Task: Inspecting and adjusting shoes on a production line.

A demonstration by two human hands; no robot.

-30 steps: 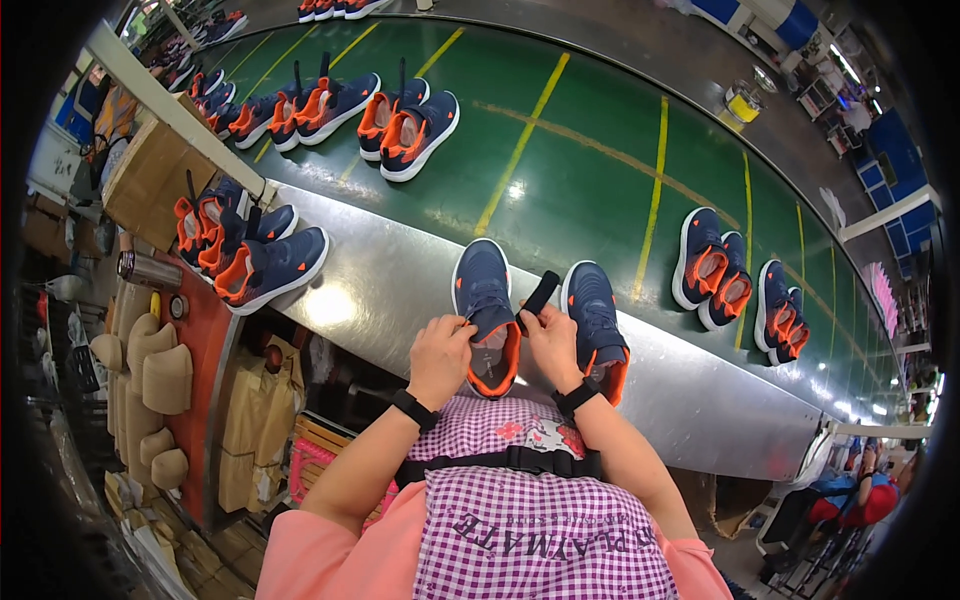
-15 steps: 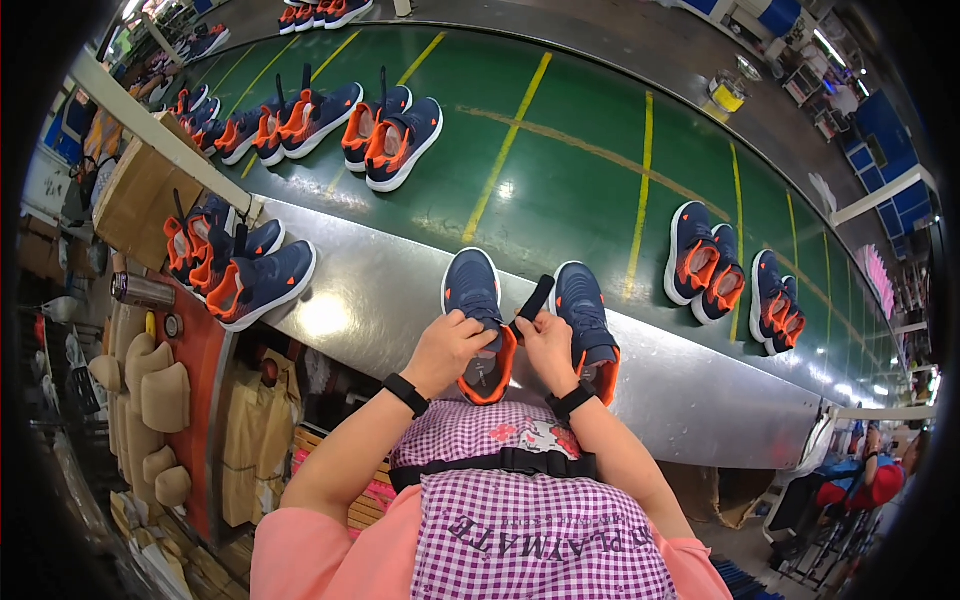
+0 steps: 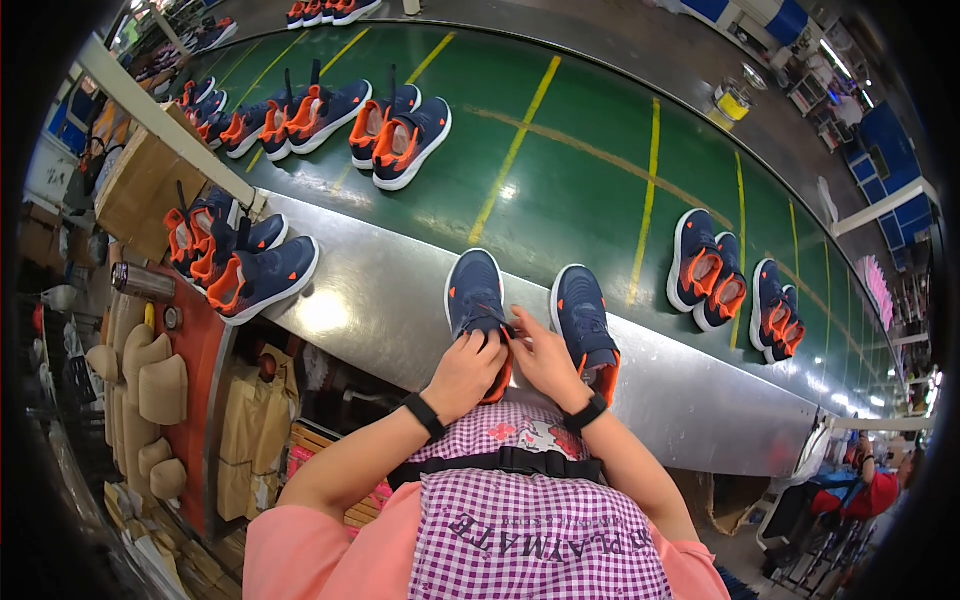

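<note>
A navy sneaker (image 3: 474, 283) with orange lining and a white sole stands on the metal ledge in front of me, toe pointing away. My left hand (image 3: 466, 374) lies over its instep with bent fingers, covering the closure and much of the opening. From the other side, my right hand (image 3: 545, 352) presses its fingertips to the shoe's upper edge. The dark strap is mostly hidden beneath my fingers. Just right of my right hand stands the matching sneaker (image 3: 582, 308), untouched, its strap lying across the instep.
Beyond the metal ledge (image 3: 370, 270) runs a green conveyor belt (image 3: 590, 190) with yellow cross lines. Pairs of the same sneakers sit on it at left (image 3: 412, 140) and right (image 3: 700, 268). More sneakers (image 3: 262, 278) crowd the ledge's left end, near a metal flask (image 3: 142, 281).
The strap that stood up in my right hand is now down against the shoe. My left hand has shifted over the instep, and my right fingers have come in to the shoe's side.
</note>
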